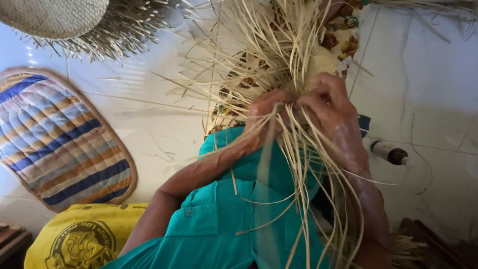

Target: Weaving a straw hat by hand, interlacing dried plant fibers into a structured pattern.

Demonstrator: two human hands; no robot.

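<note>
White marbled floor (pixel 438 89) spreads beneath everything. Nearest the camera is a teal shirt (pixel 224 224), with a yellow printed bag (pixel 79 239) beside it. Above the shirt, both hands meet in a bundle of pale straw strands (pixel 279 55): the left hand (pixel 266 117) is curled tight around strands, and the right hand (pixel 326 102) pinches strands just beside it, fingers touching. The strands run lengthwise away from the hands and also trail down over the shirt. Farther off lie a striped quilted mat (pixel 59 139), a small bottle (pixel 391 153) and a woven straw hat (pixel 55 17).
</note>
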